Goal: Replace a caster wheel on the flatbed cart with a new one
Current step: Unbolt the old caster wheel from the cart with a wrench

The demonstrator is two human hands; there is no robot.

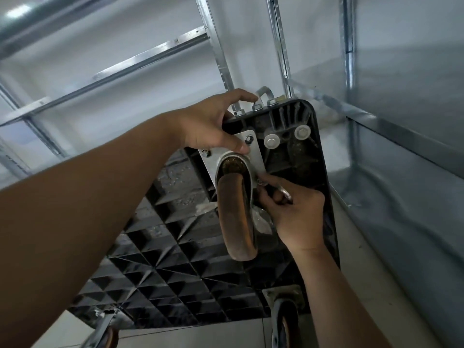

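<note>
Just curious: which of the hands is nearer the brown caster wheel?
Right. The right hand works beside the brown caster wheel, gripping a small metal tool; the left hand rests higher, on the mounting plate.

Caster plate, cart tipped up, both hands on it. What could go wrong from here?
1. The right hand pinches small hardware at the plate's lower corner; it could slip and drop, perhaps into the cart's ribbed underside.
2. The left hand alone presses the plate flat. Two holes show bolt ends but no nuts, so if it lets go, the wheel may sag or shift off them.
3. The cart stands on edge; pushing hard could tip it.
</note>
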